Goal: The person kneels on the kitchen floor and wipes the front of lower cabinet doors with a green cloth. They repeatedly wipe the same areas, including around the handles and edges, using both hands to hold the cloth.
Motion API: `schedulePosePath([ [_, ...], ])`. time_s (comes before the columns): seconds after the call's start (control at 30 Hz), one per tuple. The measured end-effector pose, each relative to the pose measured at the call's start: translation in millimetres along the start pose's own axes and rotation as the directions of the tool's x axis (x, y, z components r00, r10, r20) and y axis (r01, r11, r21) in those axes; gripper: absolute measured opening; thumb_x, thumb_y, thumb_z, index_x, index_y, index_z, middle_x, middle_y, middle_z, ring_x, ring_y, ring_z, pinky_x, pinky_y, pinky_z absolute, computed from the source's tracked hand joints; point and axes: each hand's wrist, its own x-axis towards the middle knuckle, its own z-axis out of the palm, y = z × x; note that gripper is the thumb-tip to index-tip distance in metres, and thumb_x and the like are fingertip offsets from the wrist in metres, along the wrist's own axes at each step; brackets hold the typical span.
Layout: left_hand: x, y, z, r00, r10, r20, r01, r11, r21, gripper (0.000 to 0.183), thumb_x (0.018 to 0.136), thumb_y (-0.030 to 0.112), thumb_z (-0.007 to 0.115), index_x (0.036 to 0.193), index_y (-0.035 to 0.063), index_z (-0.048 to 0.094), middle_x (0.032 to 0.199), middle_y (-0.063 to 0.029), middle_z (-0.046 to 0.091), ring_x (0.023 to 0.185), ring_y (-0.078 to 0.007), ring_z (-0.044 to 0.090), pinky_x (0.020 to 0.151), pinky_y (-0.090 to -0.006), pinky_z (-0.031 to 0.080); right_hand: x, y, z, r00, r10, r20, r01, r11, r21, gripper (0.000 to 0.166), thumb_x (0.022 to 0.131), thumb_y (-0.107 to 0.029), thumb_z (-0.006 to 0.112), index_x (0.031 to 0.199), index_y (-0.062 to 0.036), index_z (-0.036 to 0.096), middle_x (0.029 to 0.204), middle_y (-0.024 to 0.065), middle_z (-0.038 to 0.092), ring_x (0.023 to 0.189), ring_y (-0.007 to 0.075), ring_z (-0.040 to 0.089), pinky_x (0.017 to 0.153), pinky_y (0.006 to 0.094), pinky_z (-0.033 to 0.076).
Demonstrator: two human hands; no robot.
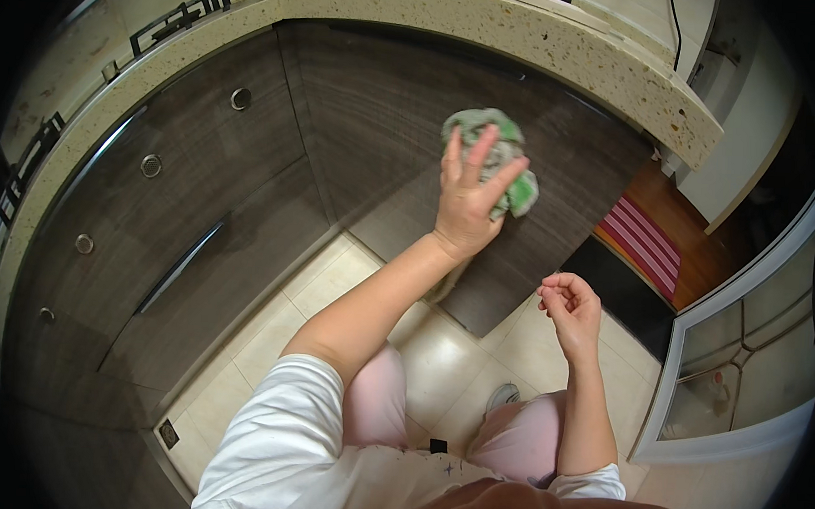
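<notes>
A rumpled green-and-grey cloth [519, 191] lies against the dark wood-grain cabinet panel [380, 110] below the countertop. My left hand [470, 202] presses it flat to the panel with the fingers spread over it, slightly blurred. Lower and to the right, my right hand [572, 313] hangs in the air with its fingers curled in toward the thumb. Nothing shows between those fingers. The panel's lower right corner comes down just left of this hand.
Above runs a speckled stone countertop [472, 18] with a protruding corner at right. Black pan supports [179, 19] stand at upper left. A cabinet handle [182, 266] and round vents [151, 165] mark the left front. At right are a framed glass door [736, 378] and striped mat [643, 248].
</notes>
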Motion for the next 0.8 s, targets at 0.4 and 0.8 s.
schedulePosePath([
  [0.4, 29, -82, -12, 0.933, -0.218, -0.286, 0.217, 0.976, -0.034, 0.042, 0.065, 0.000, 0.068, 0.104, 0.0147, 0.064, 0.135, -0.0126, 0.043, 0.123, -0.0361, 0.043, 0.100, -0.0409, 0.038, -6, 2, -18, 1.000, -0.013, -0.021, 0.012, 1.000, -0.022, 0.010, 0.087, 0.000, 0.061, 0.097, 0.0015, 0.061, 0.086, 0.0037, 0.063, 0.075, 0.0073, 0.060, 0.067, 0.0206, 0.049],
  [0.8, -43, 20, 28, 0.941, -0.330, -0.081, 0.325, 0.943, -0.069, 0.067, 0.062, -0.006, 0.062, 0.126, 0.0111, 0.052, 0.145, -0.0221, 0.021, 0.134, -0.0426, 0.023, 0.109, -0.0502, 0.021, -11, 3, -16, 0.999, -0.001, 0.032, 0.002, 1.000, -0.012, 0.009, 0.087, 0.000, 0.061, 0.096, 0.0015, 0.060, 0.086, 0.0032, 0.063, 0.074, 0.0070, 0.059, 0.067, 0.0203, 0.050],
])
